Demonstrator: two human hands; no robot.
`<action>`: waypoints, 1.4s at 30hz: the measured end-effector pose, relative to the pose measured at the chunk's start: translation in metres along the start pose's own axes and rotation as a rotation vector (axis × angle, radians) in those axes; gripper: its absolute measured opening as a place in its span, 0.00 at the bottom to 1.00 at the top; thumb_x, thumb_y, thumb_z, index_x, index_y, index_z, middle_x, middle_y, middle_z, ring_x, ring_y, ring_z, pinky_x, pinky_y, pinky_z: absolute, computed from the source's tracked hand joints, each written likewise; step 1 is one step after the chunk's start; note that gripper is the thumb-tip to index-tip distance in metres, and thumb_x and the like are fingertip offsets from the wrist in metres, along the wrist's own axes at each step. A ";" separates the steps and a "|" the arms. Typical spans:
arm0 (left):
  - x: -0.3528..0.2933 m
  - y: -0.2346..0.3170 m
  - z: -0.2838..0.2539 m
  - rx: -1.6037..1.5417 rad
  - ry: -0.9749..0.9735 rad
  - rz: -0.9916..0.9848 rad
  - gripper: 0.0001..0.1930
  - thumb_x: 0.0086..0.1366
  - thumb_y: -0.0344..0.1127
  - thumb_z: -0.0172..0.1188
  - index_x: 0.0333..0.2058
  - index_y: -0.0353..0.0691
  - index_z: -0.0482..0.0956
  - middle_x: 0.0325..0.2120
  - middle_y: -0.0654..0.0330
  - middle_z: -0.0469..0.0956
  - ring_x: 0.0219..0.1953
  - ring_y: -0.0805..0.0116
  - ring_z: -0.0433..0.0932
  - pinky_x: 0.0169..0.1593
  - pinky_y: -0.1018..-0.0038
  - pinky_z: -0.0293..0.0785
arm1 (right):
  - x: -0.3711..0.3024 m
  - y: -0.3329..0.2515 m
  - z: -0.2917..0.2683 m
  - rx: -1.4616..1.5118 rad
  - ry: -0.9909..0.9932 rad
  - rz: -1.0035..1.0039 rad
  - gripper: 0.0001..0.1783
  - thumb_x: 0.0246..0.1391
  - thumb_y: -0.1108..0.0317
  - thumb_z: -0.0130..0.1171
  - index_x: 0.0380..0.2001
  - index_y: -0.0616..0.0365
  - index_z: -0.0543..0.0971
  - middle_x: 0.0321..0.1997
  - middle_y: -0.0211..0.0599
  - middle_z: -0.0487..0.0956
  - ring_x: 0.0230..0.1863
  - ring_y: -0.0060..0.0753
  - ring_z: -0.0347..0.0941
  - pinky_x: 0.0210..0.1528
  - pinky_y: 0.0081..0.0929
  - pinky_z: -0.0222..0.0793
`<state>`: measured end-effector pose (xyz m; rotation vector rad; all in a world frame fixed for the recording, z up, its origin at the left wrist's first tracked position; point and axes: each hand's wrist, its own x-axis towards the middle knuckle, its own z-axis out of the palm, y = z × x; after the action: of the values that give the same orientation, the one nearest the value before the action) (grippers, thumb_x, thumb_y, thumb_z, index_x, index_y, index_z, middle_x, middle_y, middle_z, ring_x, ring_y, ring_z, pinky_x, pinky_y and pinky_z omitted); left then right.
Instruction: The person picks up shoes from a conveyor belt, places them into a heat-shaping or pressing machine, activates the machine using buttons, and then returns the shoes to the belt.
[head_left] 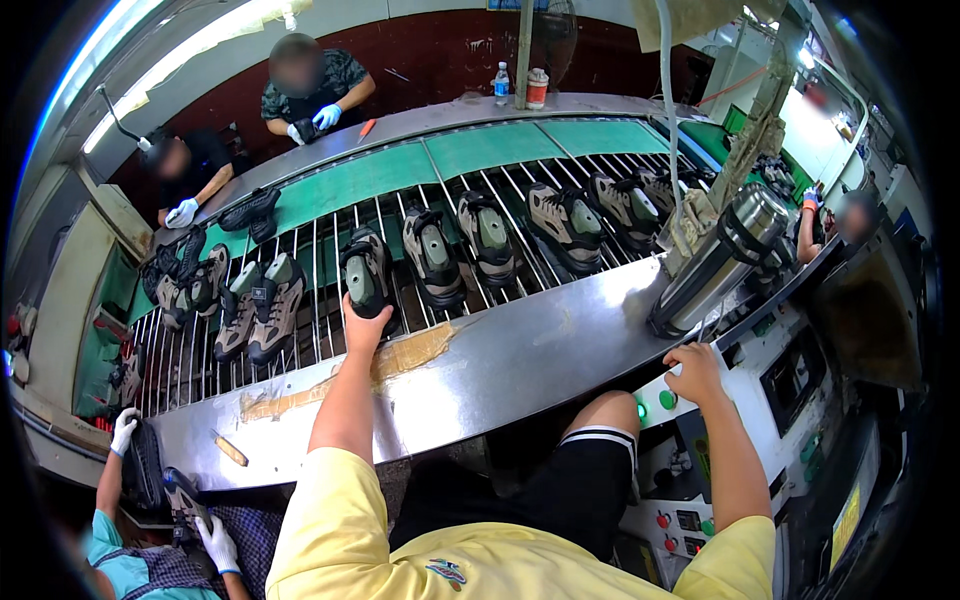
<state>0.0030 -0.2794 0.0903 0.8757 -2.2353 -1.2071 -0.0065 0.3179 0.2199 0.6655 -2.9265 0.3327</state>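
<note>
My left hand (pixel 368 322) is closed around the near end of a dark grey and brown sports shoe (pixel 367 270) that has a pale green shoe last inside it. This shoe lies on the metal bars of a roller conveyor (pixel 322 300). To its right stand similar shoes, among them one (pixel 432 257) close by and another (pixel 487 240) beyond it. A pair with lasts (pixel 274 308) sits to its left. Over at the white machine panel (pixel 655 395), my right hand (pixel 693 372) is at the panel's upper edge, fingers loosely bent and apart, with nothing visible in it.
A steel thermos (pixel 725 255) leans beside a post at the right. Tape and a wooden-handled tool (pixel 231 449) lie on the metal ledge (pixel 520 360). Gloved co-workers handle shoes at the far side and lower left. A green belt (pixel 480 150) runs behind the bars.
</note>
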 end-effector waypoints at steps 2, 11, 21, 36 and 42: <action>0.008 -0.011 -0.001 0.002 0.005 0.006 0.51 0.41 0.45 0.75 0.62 0.44 0.54 0.51 0.46 0.72 0.53 0.52 0.73 0.55 0.65 0.68 | 0.003 -0.003 -0.001 -0.006 -0.001 -0.014 0.08 0.29 0.68 0.61 0.21 0.51 0.79 0.25 0.27 0.79 0.34 0.35 0.72 0.45 0.33 0.63; -0.001 0.003 -0.007 0.044 -0.080 0.037 0.53 0.40 0.45 0.75 0.64 0.48 0.54 0.50 0.47 0.74 0.52 0.54 0.74 0.54 0.66 0.69 | 0.004 -0.001 0.005 -0.025 -0.008 -0.008 0.07 0.28 0.68 0.62 0.19 0.50 0.79 0.23 0.26 0.78 0.33 0.34 0.72 0.43 0.32 0.62; 0.009 -0.011 -0.004 -0.086 -0.207 0.097 0.55 0.41 0.43 0.76 0.65 0.47 0.50 0.52 0.49 0.73 0.54 0.57 0.73 0.57 0.68 0.66 | 0.005 -0.004 0.004 -0.023 -0.047 0.044 0.07 0.29 0.67 0.63 0.19 0.51 0.79 0.23 0.25 0.77 0.32 0.32 0.72 0.43 0.32 0.62; -0.057 0.006 0.002 0.460 -0.011 0.113 0.35 0.56 0.48 0.60 0.56 0.31 0.62 0.43 0.45 0.77 0.51 0.50 0.72 0.62 0.50 0.53 | 0.003 -0.005 0.009 -0.074 -0.034 0.158 0.04 0.33 0.70 0.63 0.19 0.52 0.79 0.23 0.30 0.79 0.34 0.37 0.74 0.44 0.34 0.65; -0.094 -0.021 0.007 0.558 0.144 0.355 0.27 0.55 0.42 0.55 0.50 0.31 0.71 0.51 0.51 0.73 0.58 0.49 0.65 0.63 0.53 0.51 | 0.008 -0.009 0.011 -0.065 -0.002 0.214 0.04 0.34 0.70 0.61 0.20 0.54 0.79 0.24 0.33 0.80 0.35 0.41 0.73 0.41 0.37 0.67</action>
<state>0.0706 -0.2170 0.0605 0.6806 -2.5030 -0.3506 -0.0106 0.3042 0.2119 0.3448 -3.0011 0.2562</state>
